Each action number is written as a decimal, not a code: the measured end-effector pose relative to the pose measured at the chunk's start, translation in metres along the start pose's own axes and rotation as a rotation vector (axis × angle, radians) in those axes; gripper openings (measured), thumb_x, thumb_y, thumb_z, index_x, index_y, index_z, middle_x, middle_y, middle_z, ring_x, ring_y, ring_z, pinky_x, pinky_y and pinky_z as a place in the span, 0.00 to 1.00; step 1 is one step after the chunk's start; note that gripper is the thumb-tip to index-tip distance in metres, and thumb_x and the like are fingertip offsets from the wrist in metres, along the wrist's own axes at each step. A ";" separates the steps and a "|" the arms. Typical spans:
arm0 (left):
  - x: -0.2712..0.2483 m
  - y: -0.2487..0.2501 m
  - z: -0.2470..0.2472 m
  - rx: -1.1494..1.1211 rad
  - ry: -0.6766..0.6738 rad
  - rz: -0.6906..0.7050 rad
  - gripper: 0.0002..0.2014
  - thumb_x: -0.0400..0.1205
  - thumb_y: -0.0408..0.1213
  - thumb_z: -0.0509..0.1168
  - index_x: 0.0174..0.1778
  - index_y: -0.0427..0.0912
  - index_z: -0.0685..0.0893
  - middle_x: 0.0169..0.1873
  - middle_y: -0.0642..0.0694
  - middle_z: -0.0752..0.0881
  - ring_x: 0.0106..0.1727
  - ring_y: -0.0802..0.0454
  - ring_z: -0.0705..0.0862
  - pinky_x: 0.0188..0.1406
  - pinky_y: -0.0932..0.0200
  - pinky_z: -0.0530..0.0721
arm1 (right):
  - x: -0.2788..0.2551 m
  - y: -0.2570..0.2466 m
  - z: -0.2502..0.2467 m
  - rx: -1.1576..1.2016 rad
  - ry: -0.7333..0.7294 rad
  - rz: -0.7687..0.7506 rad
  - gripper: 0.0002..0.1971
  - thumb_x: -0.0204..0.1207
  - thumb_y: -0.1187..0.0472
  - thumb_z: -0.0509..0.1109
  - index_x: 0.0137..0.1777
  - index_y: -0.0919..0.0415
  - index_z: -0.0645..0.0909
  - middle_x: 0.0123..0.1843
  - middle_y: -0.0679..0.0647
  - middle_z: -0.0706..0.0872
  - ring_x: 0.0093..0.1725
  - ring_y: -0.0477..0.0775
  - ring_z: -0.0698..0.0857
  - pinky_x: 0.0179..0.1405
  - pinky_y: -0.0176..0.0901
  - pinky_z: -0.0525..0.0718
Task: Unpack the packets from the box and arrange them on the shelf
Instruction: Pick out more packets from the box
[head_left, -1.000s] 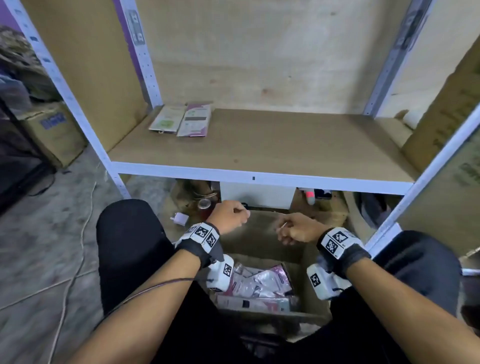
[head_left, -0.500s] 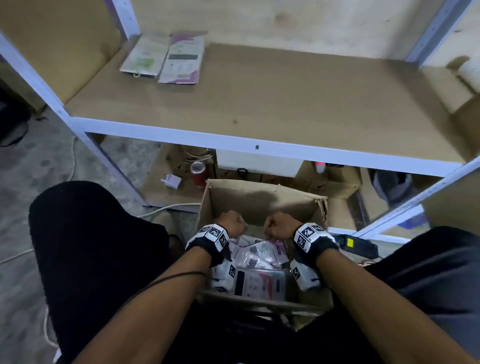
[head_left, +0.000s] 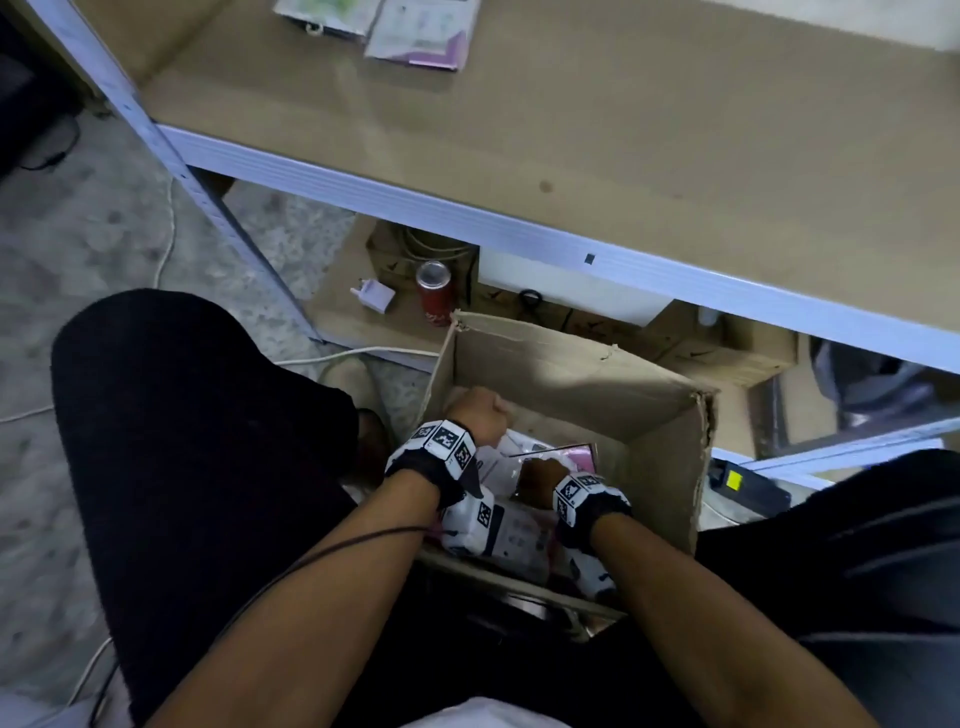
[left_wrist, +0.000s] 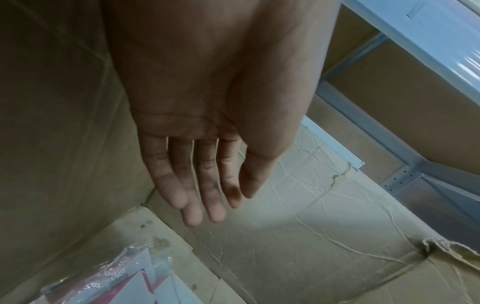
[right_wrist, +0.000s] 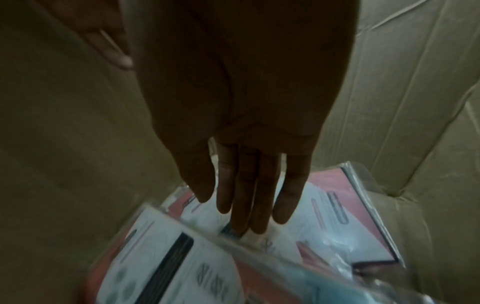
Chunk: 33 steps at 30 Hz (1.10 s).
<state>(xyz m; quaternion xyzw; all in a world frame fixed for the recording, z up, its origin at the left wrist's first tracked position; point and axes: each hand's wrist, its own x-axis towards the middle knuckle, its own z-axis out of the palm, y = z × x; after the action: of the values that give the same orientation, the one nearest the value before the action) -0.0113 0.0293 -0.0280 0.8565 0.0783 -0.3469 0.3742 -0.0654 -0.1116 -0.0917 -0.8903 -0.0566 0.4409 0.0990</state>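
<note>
Lay in a loose heap in the bottom of the brown cardboard box (head_left: 582, 374): flat packets (right_wrist: 259, 257), white and pink card inside shiny, crinkly clear plastic, with dark bars and small print too blurry to read. Sat on the floor between two black-clad knees, that box, its walls creased and its top edge torn. Reached down into it, both hands. Hung over the box's bare bottom, the left hand (left_wrist: 207, 144), fingers straight and close together, holding nothing. Hovered just above the packets, the right hand (right_wrist: 249, 164), fingers straight, gripping nothing; could not tell whether the tips touched the plastic. Lay flat side by side at the back left of the smooth wooden shelf (head_left: 623, 130), two more packets (head_left: 384, 21). Stood under the shelf, a red can (head_left: 434, 291) beside a white plug (head_left: 375, 297).
</note>
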 end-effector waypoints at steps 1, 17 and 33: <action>0.001 -0.001 0.001 -0.018 -0.004 -0.004 0.12 0.82 0.34 0.62 0.47 0.34 0.90 0.51 0.34 0.91 0.56 0.36 0.88 0.61 0.43 0.87 | 0.001 0.000 0.007 -0.064 -0.035 0.000 0.25 0.87 0.54 0.60 0.81 0.62 0.70 0.81 0.62 0.72 0.79 0.63 0.74 0.78 0.53 0.73; 0.005 -0.010 0.007 -0.117 -0.026 -0.049 0.11 0.82 0.37 0.66 0.47 0.33 0.89 0.46 0.34 0.92 0.52 0.34 0.90 0.59 0.41 0.88 | 0.006 -0.006 0.032 -0.113 0.012 -0.067 0.27 0.76 0.69 0.74 0.75 0.65 0.75 0.76 0.65 0.77 0.76 0.64 0.77 0.76 0.53 0.75; -0.002 -0.013 0.006 -0.064 -0.017 -0.031 0.10 0.82 0.30 0.61 0.42 0.40 0.88 0.45 0.38 0.92 0.39 0.46 0.84 0.26 0.66 0.74 | -0.006 0.009 0.017 -0.199 -0.084 -0.018 0.43 0.68 0.67 0.82 0.82 0.66 0.66 0.78 0.69 0.73 0.77 0.68 0.75 0.71 0.62 0.81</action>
<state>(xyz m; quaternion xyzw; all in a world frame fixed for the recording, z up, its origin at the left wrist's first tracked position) -0.0215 0.0341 -0.0368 0.8397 0.0996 -0.3573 0.3966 -0.0829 -0.1192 -0.0994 -0.8758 -0.1122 0.4692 0.0116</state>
